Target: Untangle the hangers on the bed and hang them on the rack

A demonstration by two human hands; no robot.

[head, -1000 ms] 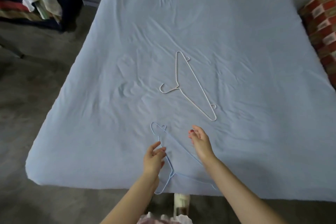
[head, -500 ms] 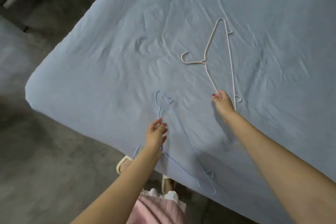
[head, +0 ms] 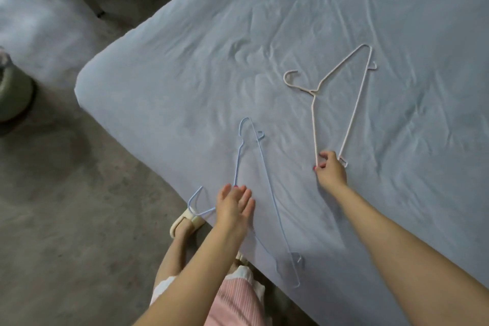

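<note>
- Our right hand (head: 330, 169) pinches the near corner of the white hanger (head: 354, 103), which runs away across the bed (head: 185, 74), hook pointing left.
- Our left hand (head: 234, 206), fingers straight, rests on the blue hanger (head: 267, 182) lying lengthwise along the bed's near edge, hook overhanging left.

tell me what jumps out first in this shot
Two thin wire hangers lie apart on the pale blue bed sheet: a white hanger farther in and a blue hanger at the near edge. The right hand pinches the white one's near corner; the left hand hovers open-fingered over the blue one.
</note>
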